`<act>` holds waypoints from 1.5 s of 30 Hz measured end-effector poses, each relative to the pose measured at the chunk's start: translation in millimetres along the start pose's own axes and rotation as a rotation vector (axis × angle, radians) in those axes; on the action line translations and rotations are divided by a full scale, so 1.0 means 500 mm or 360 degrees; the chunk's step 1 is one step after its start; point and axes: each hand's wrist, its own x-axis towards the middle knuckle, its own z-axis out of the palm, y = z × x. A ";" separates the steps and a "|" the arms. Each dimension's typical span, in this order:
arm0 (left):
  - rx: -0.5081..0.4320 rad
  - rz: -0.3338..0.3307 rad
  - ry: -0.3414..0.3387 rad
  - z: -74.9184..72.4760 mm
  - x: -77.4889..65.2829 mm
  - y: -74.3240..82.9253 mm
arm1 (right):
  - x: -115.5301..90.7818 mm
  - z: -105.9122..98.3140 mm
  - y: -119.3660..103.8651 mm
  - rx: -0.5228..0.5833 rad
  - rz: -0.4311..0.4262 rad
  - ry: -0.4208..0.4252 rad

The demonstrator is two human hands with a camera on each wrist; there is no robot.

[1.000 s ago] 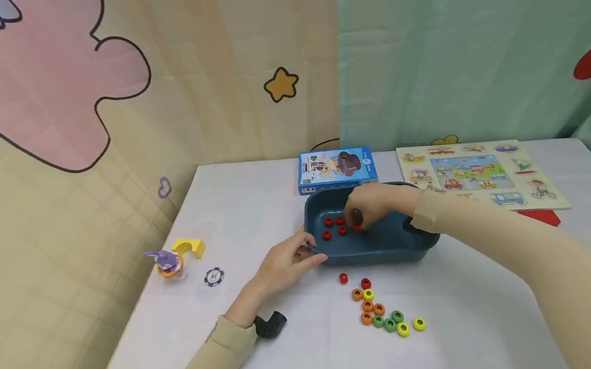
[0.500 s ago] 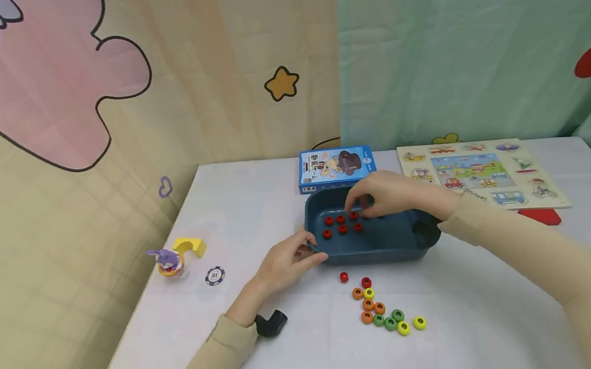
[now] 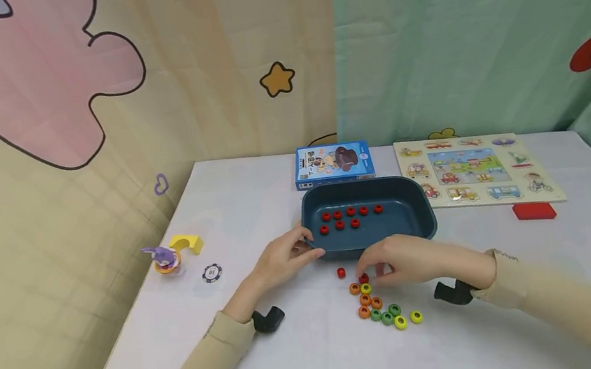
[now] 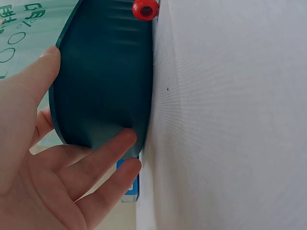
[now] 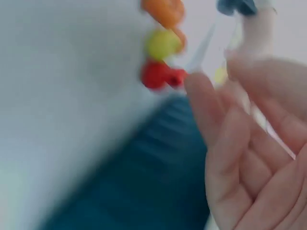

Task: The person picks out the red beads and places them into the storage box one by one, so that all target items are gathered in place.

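Observation:
A dark blue tray (image 3: 402,217) stands mid-table, with several red beads (image 3: 351,212) spaced in two rows on its floor. My left hand (image 3: 284,257) holds its left end; in the left wrist view the thumb lies on the rim and the fingers (image 4: 112,146) against the outer wall. Just in front of the tray, my right hand (image 3: 408,257) reaches over the loose beads, thumb and forefinger apart around a red bead (image 3: 364,278). Another red bead (image 3: 341,273) lies to its left. Orange beads (image 3: 365,300), green beads (image 3: 387,318) and yellow beads (image 3: 400,322) trail towards me.
Behind the tray lies a blue box (image 3: 333,164). A picture puzzle board (image 3: 483,196) and a red block (image 3: 534,211) are at the right. On the left sit a purple toy figure (image 3: 164,257), a yellow arch block (image 3: 187,243) and a poker chip (image 3: 212,273).
My right hand has left the inside of the tray and come forward to the loose beads. More red beads now show on the tray floor. The left hand keeps its hold.

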 end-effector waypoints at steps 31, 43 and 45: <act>0.0013 0.0013 -0.0004 -0.001 -0.002 0.000 | -0.016 0.013 0.008 -0.0053 0.0073 0.0166; 0.0029 0.0009 0.0010 -0.001 -0.001 -0.003 | 0.032 -0.161 0.113 -0.0153 0.0153 0.0090; 0.0030 0.0009 0.0001 0.004 -0.004 -0.002 | 0.043 -0.160 0.145 -0.0147 0.0193 0.0020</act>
